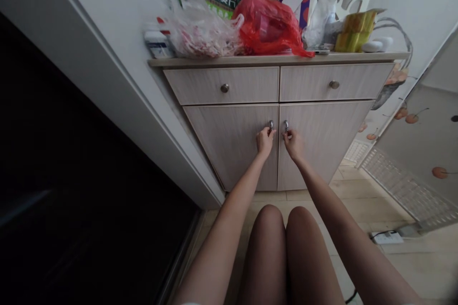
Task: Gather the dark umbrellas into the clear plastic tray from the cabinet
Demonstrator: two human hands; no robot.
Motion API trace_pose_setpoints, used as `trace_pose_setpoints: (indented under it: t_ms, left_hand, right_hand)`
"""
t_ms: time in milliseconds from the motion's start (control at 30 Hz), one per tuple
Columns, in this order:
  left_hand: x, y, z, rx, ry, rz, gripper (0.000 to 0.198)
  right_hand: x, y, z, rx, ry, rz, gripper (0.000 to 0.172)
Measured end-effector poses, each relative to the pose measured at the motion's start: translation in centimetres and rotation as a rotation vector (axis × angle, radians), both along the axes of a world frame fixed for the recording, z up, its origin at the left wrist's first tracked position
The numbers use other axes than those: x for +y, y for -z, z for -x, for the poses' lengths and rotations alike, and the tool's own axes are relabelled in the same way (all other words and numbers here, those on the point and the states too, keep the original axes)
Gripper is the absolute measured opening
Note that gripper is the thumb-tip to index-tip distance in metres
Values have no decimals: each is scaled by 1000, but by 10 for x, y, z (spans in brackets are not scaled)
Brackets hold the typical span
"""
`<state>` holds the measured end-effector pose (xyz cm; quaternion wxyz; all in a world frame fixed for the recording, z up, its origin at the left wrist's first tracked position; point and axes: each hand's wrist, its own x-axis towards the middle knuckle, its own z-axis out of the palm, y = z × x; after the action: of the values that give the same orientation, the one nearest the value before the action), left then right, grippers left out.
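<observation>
A pale wood-grain cabinet with two lower doors stands in front of my knees. My left hand point(265, 140) is closed around the lower part of the metal handle point(271, 125) on the left door point(229, 138). Opposite it, my right hand point(293, 144) pinches the matching handle point(286, 125) on the right door point(322, 138). Both doors sit flush, with a thin seam between them. Above them are two closed drawers with round knobs, the left knob point(224, 88) and the right knob point(334, 85).
On the cabinet top point(214, 61) lie a red plastic bag point(268, 24), a clear bag point(203, 33), a white bottle point(157, 44) and yellow tape rolls point(354, 33). A dark doorway is at the left. A power strip point(387, 237) rests on the floor at right.
</observation>
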<state>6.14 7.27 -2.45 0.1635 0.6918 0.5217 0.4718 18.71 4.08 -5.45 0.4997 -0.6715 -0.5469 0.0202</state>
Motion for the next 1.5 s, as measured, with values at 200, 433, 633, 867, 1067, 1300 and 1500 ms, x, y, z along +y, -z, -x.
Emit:
trace_pose_setpoints:
  t_ms: [200,433,633,867,1067,1300,1500]
  left_hand:
    - [10,-3,-3,0,21,12,10]
    - [12,1,-2,-5,32,-12,10]
    - [15,5,-4,-3,30,-23,10]
    - [7,1,-5,21,-3,3,12]
    - [3,-20,-5,119,22,79,10]
    - [-34,-17,44,-66,196,251,33]
    - [-89,-8,102,-631,914,698,62]
  right_hand:
    - [15,-2,-1,10,6,6,34]
    - [16,-3,0,11,0,-11,36]
    - [15,-5,3,12,31,31,37]
    - [12,-5,5,47,39,22,40]
    - [8,-14,-2,20,-41,119,43]
    - [-46,-12,-41,32,-255,290,47]
    - [-112,-26,-67,577,-980,569,75]
